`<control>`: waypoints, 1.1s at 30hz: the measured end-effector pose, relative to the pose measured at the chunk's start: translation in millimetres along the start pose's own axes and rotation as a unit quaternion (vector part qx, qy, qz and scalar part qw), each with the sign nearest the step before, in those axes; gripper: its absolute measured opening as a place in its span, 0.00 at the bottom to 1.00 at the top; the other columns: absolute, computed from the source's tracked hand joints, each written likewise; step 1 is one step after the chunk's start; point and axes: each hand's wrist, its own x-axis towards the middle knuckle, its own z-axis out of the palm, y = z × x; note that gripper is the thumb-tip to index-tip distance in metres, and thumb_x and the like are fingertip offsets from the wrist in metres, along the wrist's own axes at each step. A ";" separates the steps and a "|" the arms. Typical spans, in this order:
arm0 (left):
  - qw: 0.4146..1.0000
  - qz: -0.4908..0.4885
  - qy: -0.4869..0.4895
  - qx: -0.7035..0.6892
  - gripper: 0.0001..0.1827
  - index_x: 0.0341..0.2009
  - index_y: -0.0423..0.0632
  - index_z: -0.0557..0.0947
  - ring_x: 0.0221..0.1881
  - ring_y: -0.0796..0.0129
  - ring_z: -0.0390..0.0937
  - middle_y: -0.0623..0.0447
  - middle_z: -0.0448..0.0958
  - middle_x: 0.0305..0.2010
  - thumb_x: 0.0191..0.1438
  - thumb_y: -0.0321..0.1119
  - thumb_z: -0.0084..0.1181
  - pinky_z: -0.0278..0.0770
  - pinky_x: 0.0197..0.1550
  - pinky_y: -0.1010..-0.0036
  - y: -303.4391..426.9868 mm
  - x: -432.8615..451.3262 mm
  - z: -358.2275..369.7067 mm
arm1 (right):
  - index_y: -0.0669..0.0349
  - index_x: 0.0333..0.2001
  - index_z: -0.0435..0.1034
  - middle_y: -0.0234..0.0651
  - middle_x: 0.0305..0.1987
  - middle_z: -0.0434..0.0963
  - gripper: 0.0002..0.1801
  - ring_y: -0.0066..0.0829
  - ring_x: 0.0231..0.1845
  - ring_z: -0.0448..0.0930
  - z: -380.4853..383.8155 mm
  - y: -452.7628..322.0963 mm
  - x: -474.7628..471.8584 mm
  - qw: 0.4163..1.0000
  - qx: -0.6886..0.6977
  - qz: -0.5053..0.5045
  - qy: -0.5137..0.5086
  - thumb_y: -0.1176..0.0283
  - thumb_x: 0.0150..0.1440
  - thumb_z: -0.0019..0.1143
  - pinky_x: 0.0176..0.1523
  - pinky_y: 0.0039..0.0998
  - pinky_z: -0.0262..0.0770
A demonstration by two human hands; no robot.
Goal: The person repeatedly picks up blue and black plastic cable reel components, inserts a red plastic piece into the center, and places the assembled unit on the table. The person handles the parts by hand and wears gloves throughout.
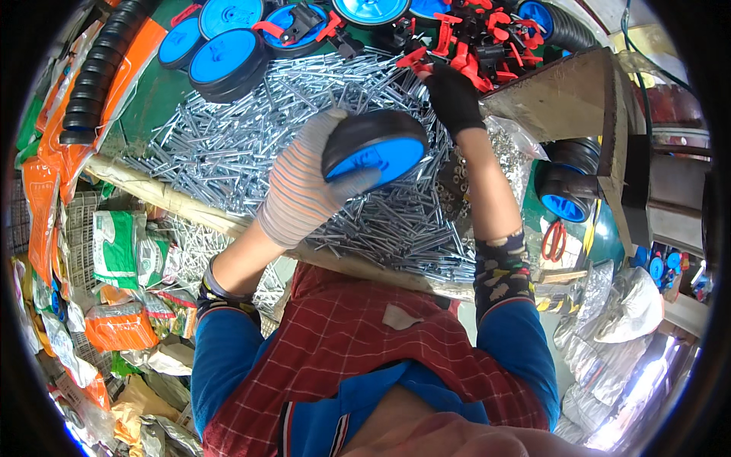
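Note:
My left hand (305, 180), in a striped knit glove, grips a black-tyred wheel with a blue hub (380, 149) over a heap of metal bolts (228, 143). My right hand (454, 97), in a black fingerless glove, reaches to the far right side of the heap. Its bare fingertips are on a red plastic lever (414, 58) at the edge of a pile of red and black brackets (494, 43). More blue-hubbed wheels (223, 57) lie at the far side of the table. Nuts and washers (505, 148) lie beside my right forearm.
A wooden board edge (165, 197) borders the heap in front of me. At right stand a wooden partition (559, 94), stacked wheels (565, 183) and red-handled scissors (554, 241). A row of black wheels (94, 74) lies at left on orange bags, above a littered floor of plastic bags (120, 325).

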 end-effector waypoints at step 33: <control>0.978 -0.004 -0.032 -0.206 0.13 0.31 0.40 0.76 0.33 0.60 0.78 0.45 0.76 0.30 0.52 0.37 0.60 0.80 0.36 0.65 -58.7 5.5 -58.0 | 0.65 0.52 0.72 0.48 0.42 0.80 0.16 0.44 0.39 0.82 -48.9 -76.3 -11.3 0.851 0.277 -0.407 -0.183 0.73 0.60 0.57 0.41 0.37 0.78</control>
